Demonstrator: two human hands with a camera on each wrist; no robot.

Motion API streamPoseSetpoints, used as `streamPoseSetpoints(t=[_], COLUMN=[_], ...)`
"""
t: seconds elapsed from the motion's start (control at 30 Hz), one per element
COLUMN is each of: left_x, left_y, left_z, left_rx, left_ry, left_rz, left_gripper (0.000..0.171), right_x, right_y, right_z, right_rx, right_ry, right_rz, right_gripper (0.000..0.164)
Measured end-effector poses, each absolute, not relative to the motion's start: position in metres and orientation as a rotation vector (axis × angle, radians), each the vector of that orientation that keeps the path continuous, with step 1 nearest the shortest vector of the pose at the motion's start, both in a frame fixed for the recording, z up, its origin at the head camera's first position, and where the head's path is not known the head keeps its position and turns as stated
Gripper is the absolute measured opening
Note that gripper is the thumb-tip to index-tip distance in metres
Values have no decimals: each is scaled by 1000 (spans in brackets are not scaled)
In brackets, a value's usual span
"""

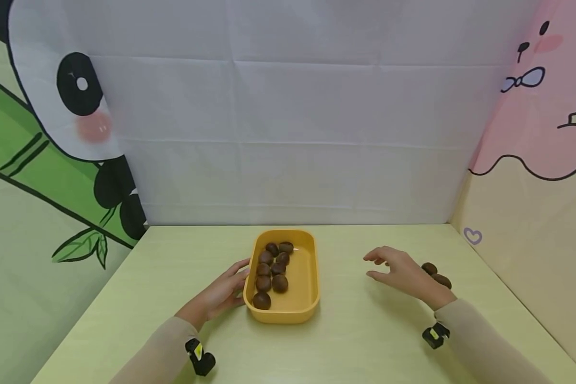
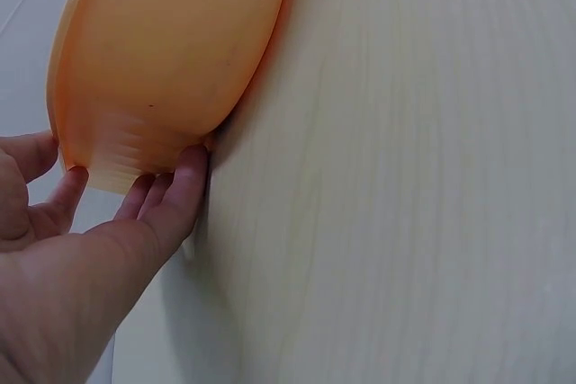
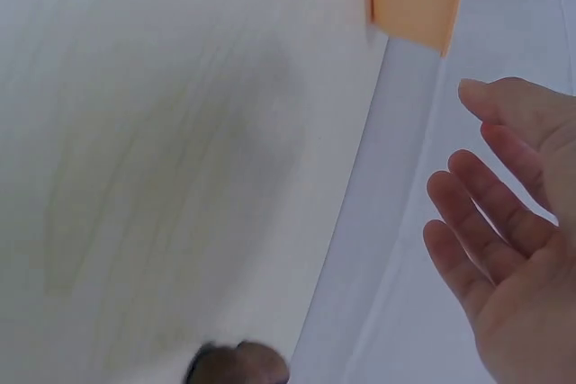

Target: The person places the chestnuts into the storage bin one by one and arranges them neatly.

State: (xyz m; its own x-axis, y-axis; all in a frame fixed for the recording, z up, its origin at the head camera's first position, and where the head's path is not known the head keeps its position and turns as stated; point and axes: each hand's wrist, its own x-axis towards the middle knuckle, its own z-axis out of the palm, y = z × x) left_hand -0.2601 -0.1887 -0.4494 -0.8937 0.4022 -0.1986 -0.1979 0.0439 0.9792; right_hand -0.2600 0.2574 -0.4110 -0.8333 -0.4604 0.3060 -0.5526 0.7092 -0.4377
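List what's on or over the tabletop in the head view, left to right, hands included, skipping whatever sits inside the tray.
Left hand → yellow tray → right hand → loose brown chestnut-like pieces.

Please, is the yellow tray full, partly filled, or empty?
Partly filled: in the head view, brown pieces lie in the left and middle of the tray, while its floor shows bare along the right.

No readable text or numbers.
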Motion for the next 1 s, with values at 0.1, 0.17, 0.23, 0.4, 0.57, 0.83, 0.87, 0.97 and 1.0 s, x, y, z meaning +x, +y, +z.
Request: streamPoseSetpoints(t=[0.1,0.17,0.23,0.4,0.57,0.83,0.87,0.97,1.0], left_x=[-260,-260,-260,-261,-261,-261,-261,-261,-260], left_y=[-189,-189,-189,-188,-188,-189,-189,-189,-189], left_z=[-450,-450,-449,-449,-450,-452,-452,-451,-451], left_rx=[202,201,197,192,196,185,186,190,189], left_ry=[1909,1910,1919,1933,1909,1908,1907,1908,1909], left_rz=[1901,1897,1891,1889,1905,1910,1910,1907,1906], left_gripper=[59,59,60,61,60,60,60,59,59], right_x=[-253,-248,-243,-237,-234,-232,-232,-233,-233], right_y=[282,296,309,333,345,349,350,350,350], right_z=[-415,-418,-423,-434,-440,-441,-441,-443,-443], right_rx=[719,657,611,567,547,549,546,540,541], right_ry=[-2780,-2810,-2829,-2842,-2862,-2956,-2967,-2983,-2985], right_rz=[776,774,768,746,708,736,747,786,806], right_gripper=[28,26,26,25,28,34,35,35,36])
